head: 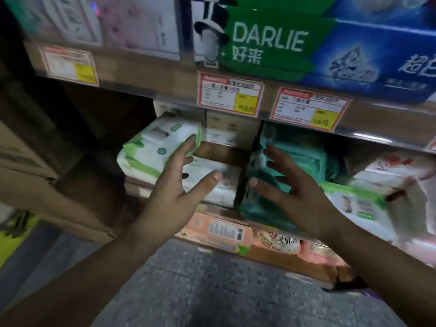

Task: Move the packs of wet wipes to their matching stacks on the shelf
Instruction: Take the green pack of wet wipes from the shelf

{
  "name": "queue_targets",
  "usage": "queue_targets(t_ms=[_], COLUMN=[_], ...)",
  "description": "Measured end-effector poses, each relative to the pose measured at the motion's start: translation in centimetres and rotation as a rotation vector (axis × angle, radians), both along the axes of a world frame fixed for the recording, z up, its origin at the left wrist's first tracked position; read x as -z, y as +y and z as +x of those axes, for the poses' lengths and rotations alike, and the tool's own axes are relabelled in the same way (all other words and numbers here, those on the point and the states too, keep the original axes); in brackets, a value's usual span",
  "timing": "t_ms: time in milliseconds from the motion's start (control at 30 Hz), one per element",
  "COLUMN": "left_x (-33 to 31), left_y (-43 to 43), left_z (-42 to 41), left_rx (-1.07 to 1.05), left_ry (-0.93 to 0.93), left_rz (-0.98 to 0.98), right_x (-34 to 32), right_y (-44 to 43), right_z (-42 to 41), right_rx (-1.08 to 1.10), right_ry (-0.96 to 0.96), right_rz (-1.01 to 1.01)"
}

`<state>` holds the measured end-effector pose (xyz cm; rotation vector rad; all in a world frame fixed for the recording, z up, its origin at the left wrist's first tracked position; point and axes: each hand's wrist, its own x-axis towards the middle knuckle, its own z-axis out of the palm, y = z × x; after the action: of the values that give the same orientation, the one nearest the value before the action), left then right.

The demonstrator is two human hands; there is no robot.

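Note:
A white and green pack of wet wipes (153, 147) lies tilted on top of a stack at the left of the middle shelf. My left hand (179, 182) is spread with its fingertips on that pack's right edge and its thumb over a white pack (219, 185) below. My right hand (290, 190) is spread in front of a stack of teal packs (304, 161), holding nothing. Another white and green pack (356, 204) lies to the right of the teal stack.
The upper shelf carries Darlie toothpaste boxes (266, 41) and price tags (230, 96). Pink and orange packs (219, 230) fill the shelf below. Cardboard boxes (30, 166) stand at the left. Grey speckled floor (212, 291) lies underneath.

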<state>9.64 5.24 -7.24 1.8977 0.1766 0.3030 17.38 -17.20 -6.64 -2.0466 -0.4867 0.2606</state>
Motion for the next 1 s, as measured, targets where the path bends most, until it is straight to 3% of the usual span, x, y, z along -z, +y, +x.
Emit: queue_targets(t_ms=[267,367,500,633,1000], left_x=[0.7,1.9,3.7,5.1,5.9], left_y=[5.7,7.3,9.1,10.3,9.2], left_z=[-0.6,-0.2,1.3,2.8,4.4], left_rx=[-0.212,-0.333,-0.388,-0.383,-0.398], left_ry=[-0.177,-0.113,0.051,0.158,0.04], left_rz=[0.197,0.338,0.279,0.078,0.117], right_x=[1.0,1.3,1.9,2.6,5.3], right_y=[7.4,10.1,13.7,15.9,17.6], right_z=[2.8,3.6,4.4,5.5,6.4], right_rx=[-0.114,-0.104,-0.086,-0.084,-0.076], right_ry=[0.071,0.101,0.099,0.178,0.311], right_rz=[0.05,0.074,0.053,0.079,0.198])
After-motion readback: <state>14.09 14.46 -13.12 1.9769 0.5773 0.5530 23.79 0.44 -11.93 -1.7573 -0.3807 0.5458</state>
